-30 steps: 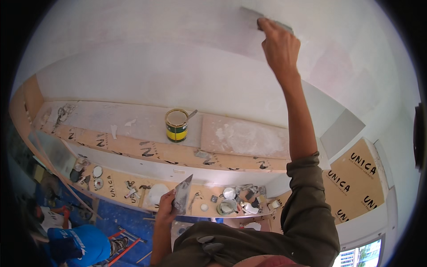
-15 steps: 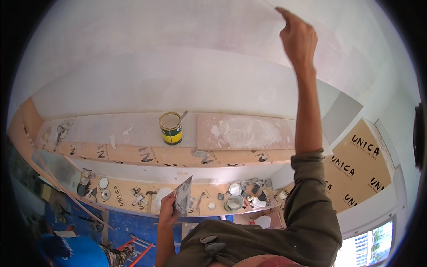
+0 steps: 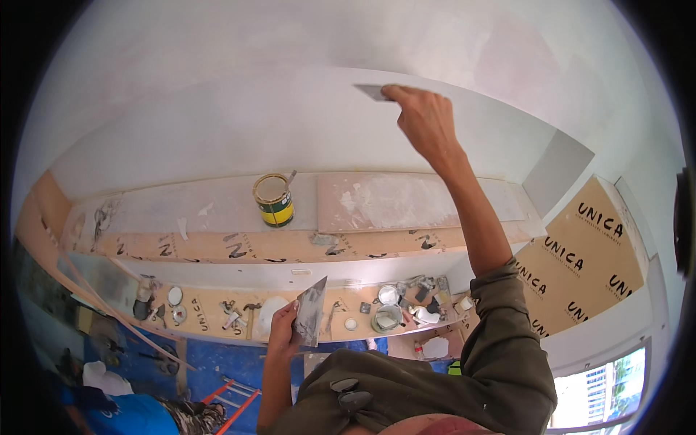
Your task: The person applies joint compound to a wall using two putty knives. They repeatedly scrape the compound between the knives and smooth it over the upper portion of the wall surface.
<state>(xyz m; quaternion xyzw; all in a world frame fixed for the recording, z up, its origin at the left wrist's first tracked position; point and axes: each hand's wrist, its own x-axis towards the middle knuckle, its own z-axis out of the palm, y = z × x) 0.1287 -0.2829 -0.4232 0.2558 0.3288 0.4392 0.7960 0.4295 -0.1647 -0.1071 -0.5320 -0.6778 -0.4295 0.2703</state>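
Note:
My right hand (image 3: 428, 122) is raised at upper right, fingers closed on a flat grey putty scraper (image 3: 370, 91). The scraper is in front of the white wall (image 3: 290, 123); whether it touches cannot be made out. Low at the centre, my left hand (image 3: 280, 332) grips the edge of a second flat metal scraper (image 3: 312, 316), smeared with pale filler. Beyond it, an open yellow and dark green tin (image 3: 275, 212) stands on the upper ledge, with a handle sticking out. Beside the tin lies a board (image 3: 413, 204) streaked with white filler.
A lower shelf (image 3: 214, 308) carries a hammer (image 3: 251, 319), tubs and scattered tools. Brown printed panels (image 3: 580, 257) stand at right, near a window (image 3: 602, 391). Lower left, a person in a blue top (image 3: 138, 415) is beside an orange ladder (image 3: 239, 406) over blue floor covering (image 3: 225, 370).
My right hand has come down and left from the top of the picture, bringing its scraper into full view. My left hand still holds its scraper, shifted slightly right in the picture.

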